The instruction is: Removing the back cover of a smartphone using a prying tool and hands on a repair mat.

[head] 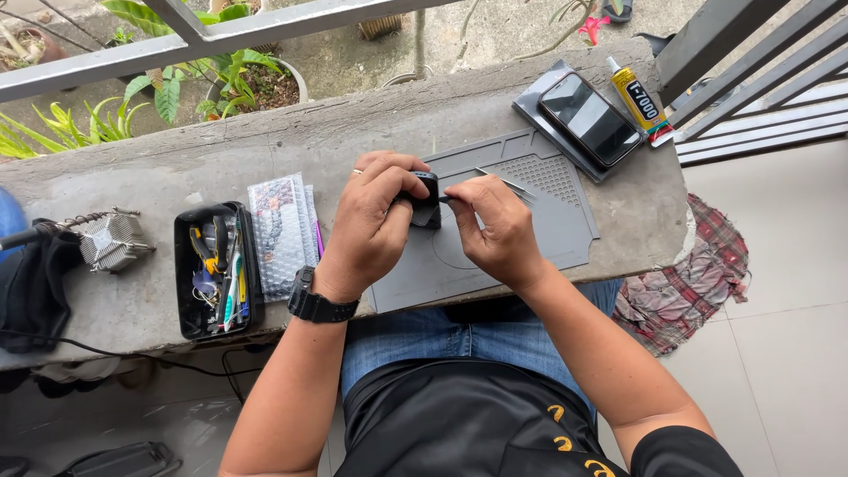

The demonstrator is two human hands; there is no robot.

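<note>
Left hand fingers clasp black part; right hand pinches tweezers.

A small black device is gripped in the left hand above a grey work mat laid on a concrete ledge. Metal tweezers are pinched in the right hand, their tip seemingly touching the device. A phone and a glue tube are seen at the ledge's far right corner. An open tool case and a bubble-wrap packet lie near the front edge, left of the mat.
</note>
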